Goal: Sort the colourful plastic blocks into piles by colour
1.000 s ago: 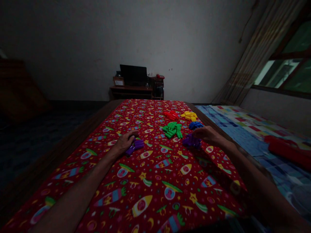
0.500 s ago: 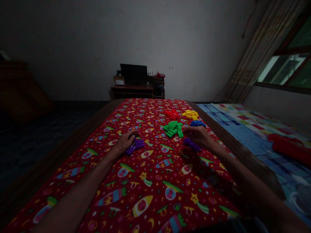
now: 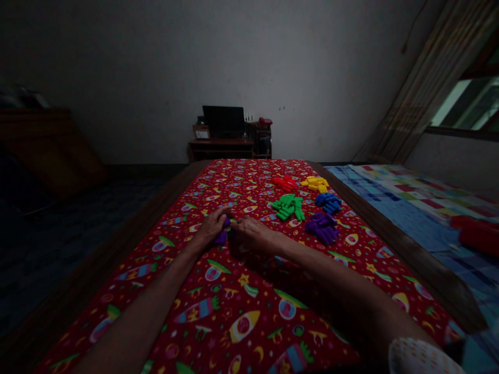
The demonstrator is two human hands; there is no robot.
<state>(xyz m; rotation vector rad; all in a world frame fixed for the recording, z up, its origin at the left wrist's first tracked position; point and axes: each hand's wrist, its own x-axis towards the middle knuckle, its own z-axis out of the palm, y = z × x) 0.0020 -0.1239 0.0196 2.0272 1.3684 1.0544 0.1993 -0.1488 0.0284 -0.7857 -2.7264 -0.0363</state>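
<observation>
My left hand (image 3: 210,228) rests on the cloth, its fingers curled round small purple plastic pieces (image 3: 220,239). Right beside it, my right hand (image 3: 253,234) is closed, with fingertips pressed together at a dark purple piece (image 3: 233,233) that is mostly hidden by the fingers. Farther right lies a loose heap of purple pieces (image 3: 323,227). Behind it are separate heaps of blue pieces (image 3: 328,202), green pieces (image 3: 288,207), yellow pieces (image 3: 315,183) and red pieces (image 3: 285,183). The pieces look like short rounded rods.
A red cloth (image 3: 241,306) printed with rockets and stars covers the long table. Beyond its far end stands a desk with a black monitor (image 3: 223,121). To the right is a bed with a checked cover (image 3: 393,202); a wooden cabinet (image 3: 47,150) is at the left.
My right hand has moved left from the purple heap to the pieces at my left hand. The purple heap is now uncovered. The view has shifted slightly left.
</observation>
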